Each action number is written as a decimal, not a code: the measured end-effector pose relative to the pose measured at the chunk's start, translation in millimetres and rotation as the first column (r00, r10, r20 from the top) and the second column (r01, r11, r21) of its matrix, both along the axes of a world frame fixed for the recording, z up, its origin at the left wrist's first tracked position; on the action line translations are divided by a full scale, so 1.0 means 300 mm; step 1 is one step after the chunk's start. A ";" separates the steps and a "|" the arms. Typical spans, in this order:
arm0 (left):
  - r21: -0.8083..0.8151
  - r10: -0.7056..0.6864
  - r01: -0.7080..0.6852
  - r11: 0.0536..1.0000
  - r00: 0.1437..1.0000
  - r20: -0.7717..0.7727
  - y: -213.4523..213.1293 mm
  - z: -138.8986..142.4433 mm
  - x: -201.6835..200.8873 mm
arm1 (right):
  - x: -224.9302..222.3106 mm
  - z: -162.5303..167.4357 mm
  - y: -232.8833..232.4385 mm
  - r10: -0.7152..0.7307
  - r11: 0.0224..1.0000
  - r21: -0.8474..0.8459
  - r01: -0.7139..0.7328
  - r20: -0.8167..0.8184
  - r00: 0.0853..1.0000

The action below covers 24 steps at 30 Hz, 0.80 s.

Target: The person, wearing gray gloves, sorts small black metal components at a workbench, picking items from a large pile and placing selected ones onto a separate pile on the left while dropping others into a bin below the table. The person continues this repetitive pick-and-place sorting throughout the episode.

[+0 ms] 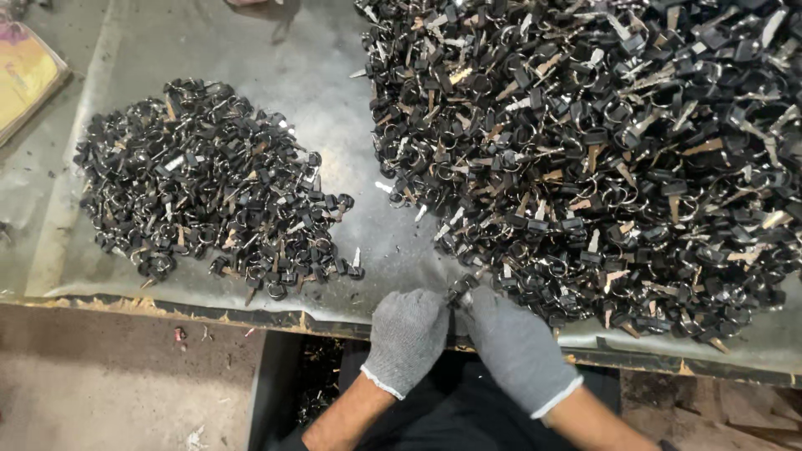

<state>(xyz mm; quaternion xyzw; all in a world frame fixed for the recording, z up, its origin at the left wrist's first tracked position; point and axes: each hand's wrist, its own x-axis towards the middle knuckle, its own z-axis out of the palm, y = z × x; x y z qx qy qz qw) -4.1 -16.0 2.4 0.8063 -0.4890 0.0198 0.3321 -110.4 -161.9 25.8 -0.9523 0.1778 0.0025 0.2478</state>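
Note:
Both my hands wear grey knit gloves and meet at the table's near edge. My left hand (407,336) and my right hand (511,344) pinch one small black-headed key (460,289) between their fingertips. Just beyond the right hand lies a large heap of black-headed keys on rings (601,150). A smaller heap of the same keys (209,188) lies to the left, well apart from my left hand.
The keys lie on a grey plastic sheet (334,100) covering the table. The table's worn front edge (209,311) runs below the small heap, with dusty floor (109,384) beneath. A yellow and pink object (23,71) sits at the far left.

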 end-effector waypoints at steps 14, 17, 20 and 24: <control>0.180 -0.033 0.010 0.984 0.992 0.125 -0.137 0.122 0.177 | -0.004 0.031 0.012 0.002 1.000 -0.024 0.001 0.109 0.994; 0.122 -0.176 0.153 0.981 0.962 0.209 -0.152 0.104 0.186 | -0.019 0.026 0.020 -0.050 0.999 0.010 0.052 -0.119 0.992; 0.071 -0.164 0.150 0.986 0.948 0.273 -0.112 0.052 0.151 | -0.058 0.008 0.013 -0.028 0.997 0.058 0.045 -0.268 0.963; 0.215 -0.234 0.182 0.959 0.941 0.246 -0.084 0.015 0.132 | -0.097 -0.044 0.005 -0.001 0.991 0.130 0.010 -0.068 0.998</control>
